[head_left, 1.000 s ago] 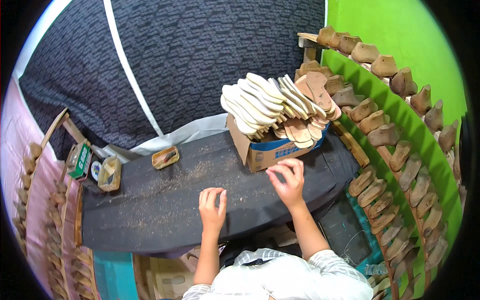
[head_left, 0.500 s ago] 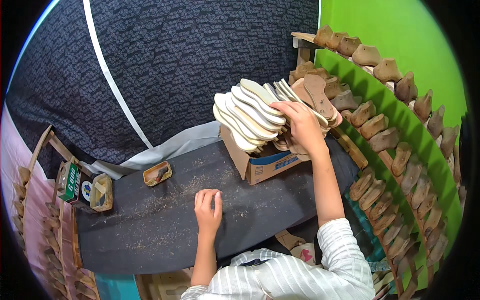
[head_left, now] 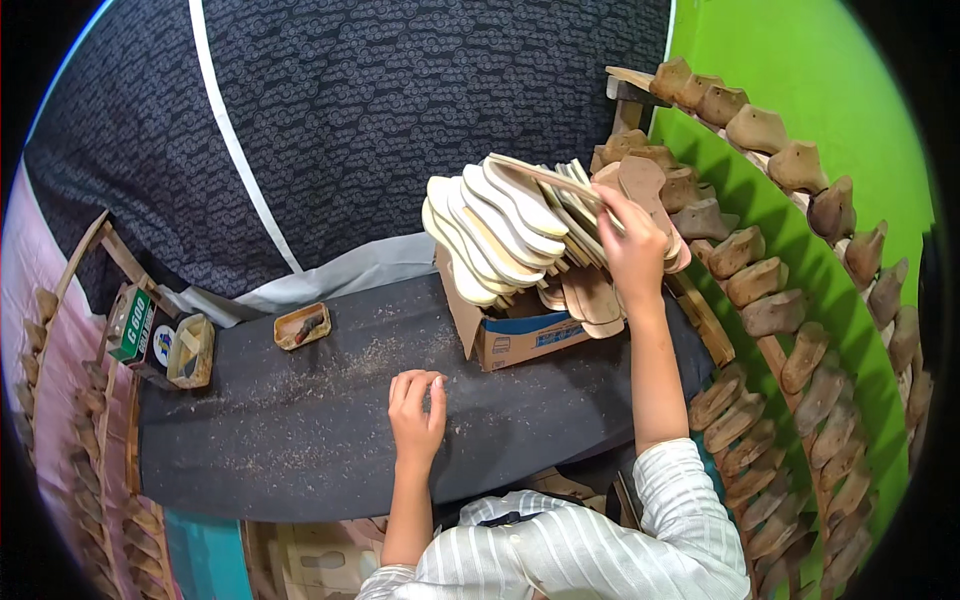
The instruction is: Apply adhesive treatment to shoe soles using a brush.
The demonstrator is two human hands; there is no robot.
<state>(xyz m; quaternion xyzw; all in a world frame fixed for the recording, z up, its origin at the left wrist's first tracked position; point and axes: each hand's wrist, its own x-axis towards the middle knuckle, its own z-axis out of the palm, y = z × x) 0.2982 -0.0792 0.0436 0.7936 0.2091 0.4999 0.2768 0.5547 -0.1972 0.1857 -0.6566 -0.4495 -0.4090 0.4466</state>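
Cream foot-shaped insole (head_left: 540, 174), thin and flat, is held up over a cardboard box right of centre; it shows almost edge-on, its long axis slanting from upper left to lower right, its free end pointing left and away from the person. At far left, brown wooden foot forms (head_left: 32, 368) line a curved wooden rack. Next comes a green-and-black rectangular metal tin (head_left: 140, 338), with an open yellowish oblong container (head_left: 190, 381) just beside it. Farther right, a small yellowish rectangular tray (head_left: 289, 330) holding a dark object lies on a table covered in black cloth (head_left: 300, 455) and scattered with pale crumbs. The left hand (head_left: 414, 418) is over the table's near part, fingers loosely curled, thumb apart, with nothing seen in it; whether it touches the cloth, I cannot tell. Beyond it stands the brown-and-blue open cardboard box (head_left: 495, 345), heaped with overlapping cream sole-shaped pieces (head_left: 490, 235) on its left and tan sole-shaped pieces (head_left: 590, 298) on its right. Above these, the right hand (head_left: 635, 245) pinches the insole's right end between thumb and fingers, almost closed. At far right, curved racks carry rows of brown wooden shoe lasts (head_left: 775, 313) before a bright green wall (head_left: 810, 60).
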